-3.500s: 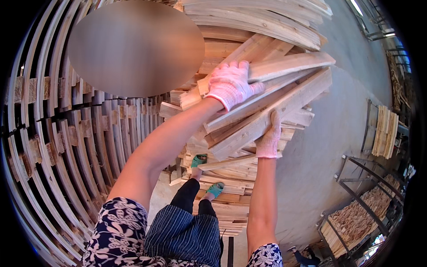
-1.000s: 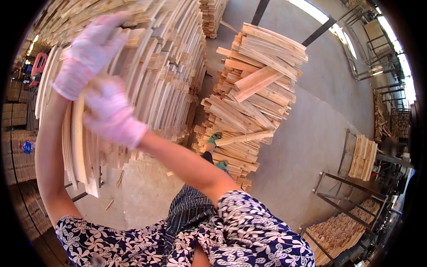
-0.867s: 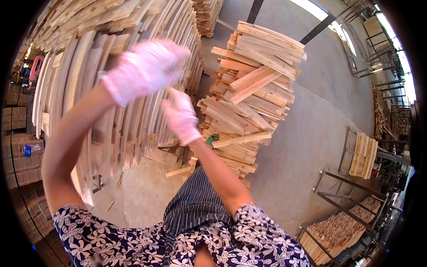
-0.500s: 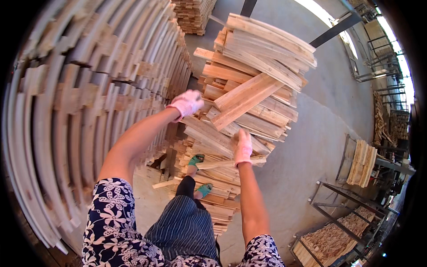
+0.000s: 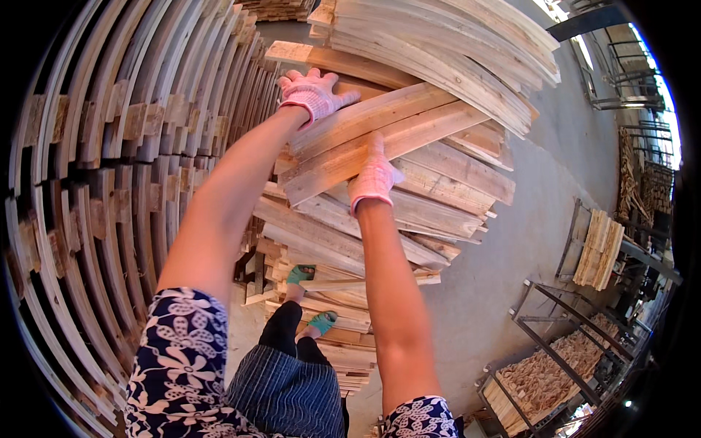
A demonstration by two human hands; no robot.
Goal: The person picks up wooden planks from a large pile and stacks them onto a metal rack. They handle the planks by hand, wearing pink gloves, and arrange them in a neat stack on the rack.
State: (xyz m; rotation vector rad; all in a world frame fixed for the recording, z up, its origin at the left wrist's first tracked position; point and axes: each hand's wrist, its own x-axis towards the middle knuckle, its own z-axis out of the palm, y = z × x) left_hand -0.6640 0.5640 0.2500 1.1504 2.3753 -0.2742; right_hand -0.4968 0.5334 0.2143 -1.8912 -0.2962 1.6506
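Two wooden planks lie side by side and slanting across a pile of rough boards. My left hand, in a pink glove, is spread at their far left side, its thumb reaching toward the far plank. My right hand, also gloved in pink, is at the near edge of the nearer plank. One digit stretches over that plank's top face, while the other fingers look bent at the edge and are partly hidden. Longer, paler boards are heaped beyond, overlapping the slanted planks' right ends.
Tall stacks of lumber rise close on my left. My feet, in green sandals, stand on lower boards. Grey concrete floor runs along the right, with a metal-framed bin of wood scraps and a bundle of boards farther off.
Both hands have moved forward to the slanted planks. The left has spread its fingers, and the right has come up against the nearer plank. My view has shifted closer over the pile.
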